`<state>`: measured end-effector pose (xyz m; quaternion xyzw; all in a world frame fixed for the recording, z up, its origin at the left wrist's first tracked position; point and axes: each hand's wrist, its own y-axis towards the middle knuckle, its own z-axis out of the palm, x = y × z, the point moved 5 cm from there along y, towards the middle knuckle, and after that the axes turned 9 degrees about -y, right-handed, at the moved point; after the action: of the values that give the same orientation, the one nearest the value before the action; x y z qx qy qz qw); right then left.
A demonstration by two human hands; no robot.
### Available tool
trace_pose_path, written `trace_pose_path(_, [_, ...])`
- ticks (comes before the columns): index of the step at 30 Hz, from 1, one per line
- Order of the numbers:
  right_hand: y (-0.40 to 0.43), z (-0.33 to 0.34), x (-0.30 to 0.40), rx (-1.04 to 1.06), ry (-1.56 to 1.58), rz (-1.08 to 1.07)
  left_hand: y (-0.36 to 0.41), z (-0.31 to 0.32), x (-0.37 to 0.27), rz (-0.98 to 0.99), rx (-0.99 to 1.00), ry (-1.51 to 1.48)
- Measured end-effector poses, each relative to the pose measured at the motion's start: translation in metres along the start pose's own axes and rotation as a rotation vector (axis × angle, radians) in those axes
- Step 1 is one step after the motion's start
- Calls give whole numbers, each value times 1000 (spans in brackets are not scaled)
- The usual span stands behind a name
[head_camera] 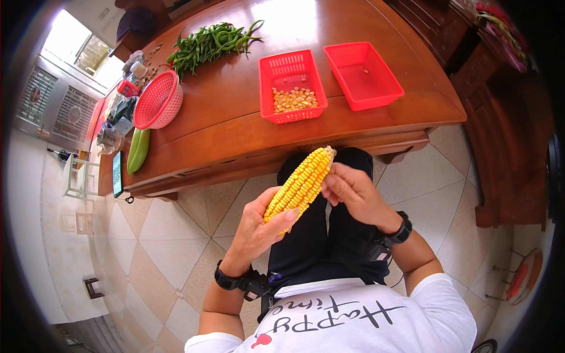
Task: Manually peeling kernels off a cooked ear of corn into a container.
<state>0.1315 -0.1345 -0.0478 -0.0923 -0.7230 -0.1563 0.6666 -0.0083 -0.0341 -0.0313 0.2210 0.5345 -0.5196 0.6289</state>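
Note:
My left hand [260, 223] grips the lower end of a yellow ear of corn [298, 187], held tilted above my lap. Beside its upper end is my right hand [348, 192], its fingers bent near the kernels; whether they pinch anything is hidden. Dry husk bits show at the ear's tip. On the wooden table [212, 119] stands a red plastic basket [293, 117] with loose corn kernels [295, 100] gathered at its near end. To its right, a second red basket [375, 103] holds a single kernel [366, 71].
Green chili peppers [212, 44] lie in a heap at the table's far left. Nearer are a round pink colander [170, 106], a green gourd [138, 150] and a phone [117, 174] at the edge. Carved wooden furniture [507, 132] stands on the right.

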Motion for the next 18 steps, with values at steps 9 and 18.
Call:
trace_pose_path(9, [8, -87, 38, -511, -473, -177, 2, -5, -1, -9, 1, 25])
trace_pose_path(18, [23, -129, 54, -675, -759, -243, 4, -9, -3, -21, -8, 41])
